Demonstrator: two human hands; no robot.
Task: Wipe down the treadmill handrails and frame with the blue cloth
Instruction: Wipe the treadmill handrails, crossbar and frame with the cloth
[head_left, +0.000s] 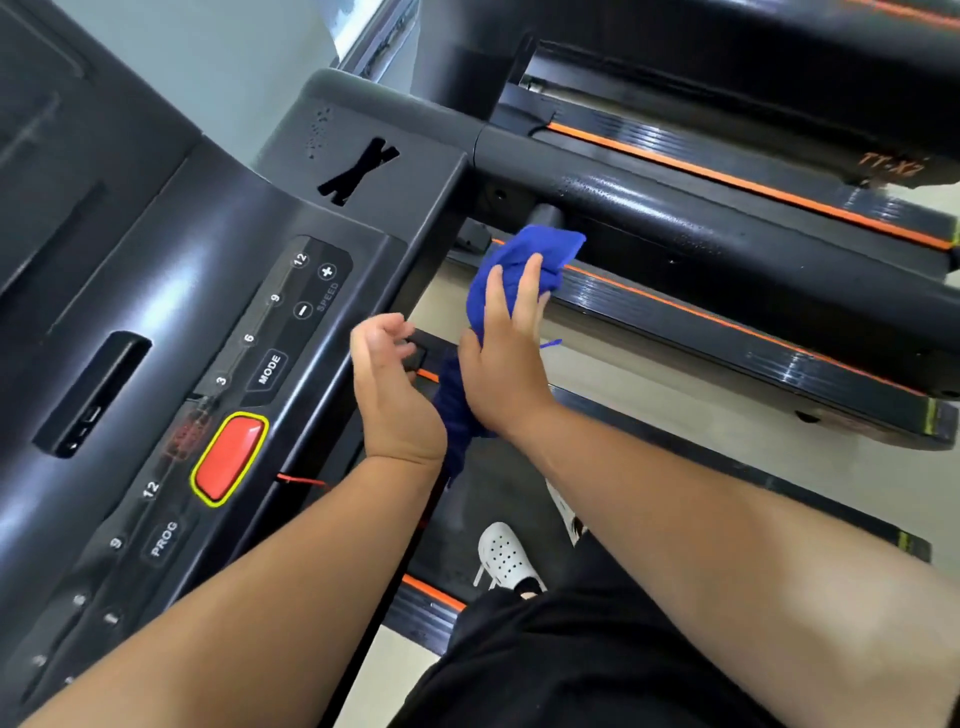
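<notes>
We see two bare forearms reaching forward from the lower edge of the view, both wrists level and near each other. The right hand (506, 364) lies back-up over the one blue cloth (524, 260). Its grip holds the bunched cloth from above, two fingers spread across the fabric and the thumb hidden beneath. The cloth's upper bunch sits just beside the underside of the black handrail (701, 223), where the rail meets the console (208, 291). We cannot tell whether cloth and rail touch. A darker tail of the cloth hangs down below the palm, between the two wrists.

The left hand (389, 384) stands on edge by the console's right border, palm turned toward the right hand. Its grip is loosely curled and holds nothing.

On the console we count one red button (231, 457) with a yellow rim, and one thin red cord (301, 480) just right of it. Below the arms we count one white perforated shoe (506, 558) on the dark belt. Beyond the handrail we count two orange-striped side rails (727, 332).
</notes>
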